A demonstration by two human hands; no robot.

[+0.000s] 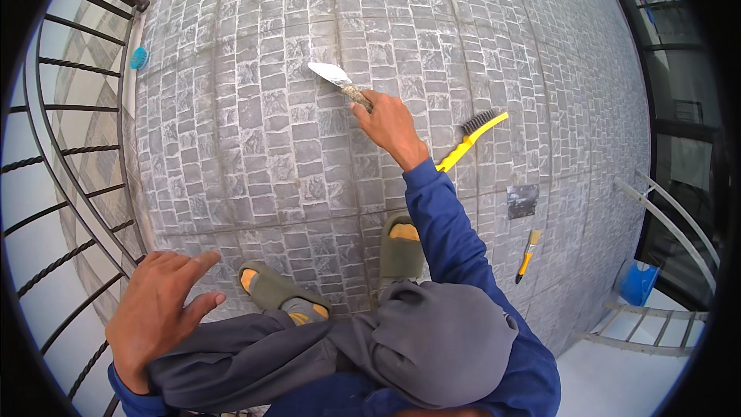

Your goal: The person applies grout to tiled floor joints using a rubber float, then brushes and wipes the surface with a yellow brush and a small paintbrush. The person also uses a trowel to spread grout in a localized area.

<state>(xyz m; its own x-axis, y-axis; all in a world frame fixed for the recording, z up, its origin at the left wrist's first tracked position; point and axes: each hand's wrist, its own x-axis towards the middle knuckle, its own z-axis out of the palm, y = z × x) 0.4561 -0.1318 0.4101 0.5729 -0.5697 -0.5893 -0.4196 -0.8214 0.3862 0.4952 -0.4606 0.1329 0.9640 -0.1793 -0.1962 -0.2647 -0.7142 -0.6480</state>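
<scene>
My right hand (392,125) is stretched out over the patterned grey tile floor (285,139), its fingers closed round the handle of a small pointed trowel (330,74). The pale blade points to the far left and lies low over the tiles; I cannot tell whether it touches them. A yellow-handled wire brush (463,151) lies to the right of my right wrist, its near end partly hidden by the sleeve. My left hand (158,301) hovers by my left knee with fingers apart, holding nothing.
Right of my right arm lie a dark square piece (522,201) and a paintbrush (528,255). A black metal railing (83,106) runs along the left, with a blue scrub brush (139,59) beside it. A blue container (639,283) and metal ladder-like frame (644,350) stand at right.
</scene>
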